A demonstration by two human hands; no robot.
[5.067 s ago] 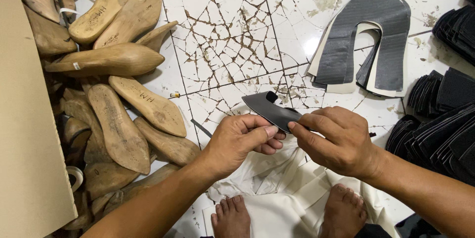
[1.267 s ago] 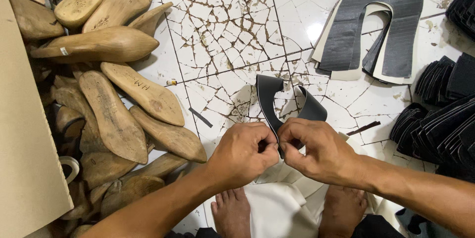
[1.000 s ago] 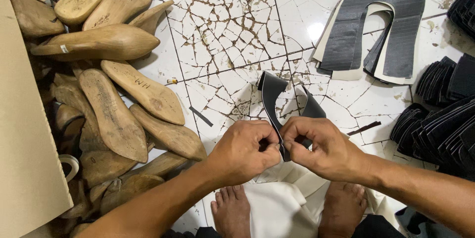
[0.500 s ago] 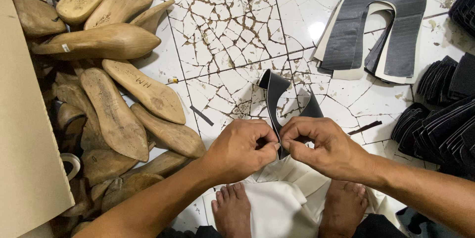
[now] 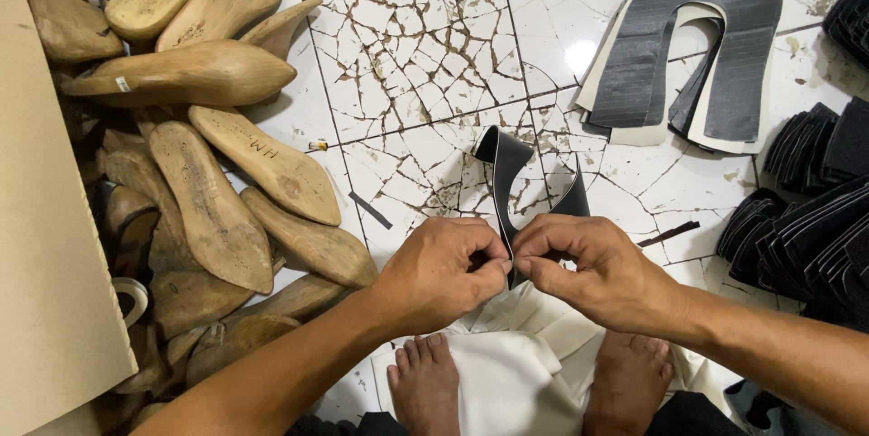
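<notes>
The dark curved strip [image 5: 509, 173], smooth and folded into two upright arms, runs lengthwise away from the person, pinched at its near end between the left hand [image 5: 444, 275] and right hand [image 5: 593, 268], both grasping it.

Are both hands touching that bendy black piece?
Touching. The head view shows the left hand and right hand pinching the black piece between their fingertips.
</notes>
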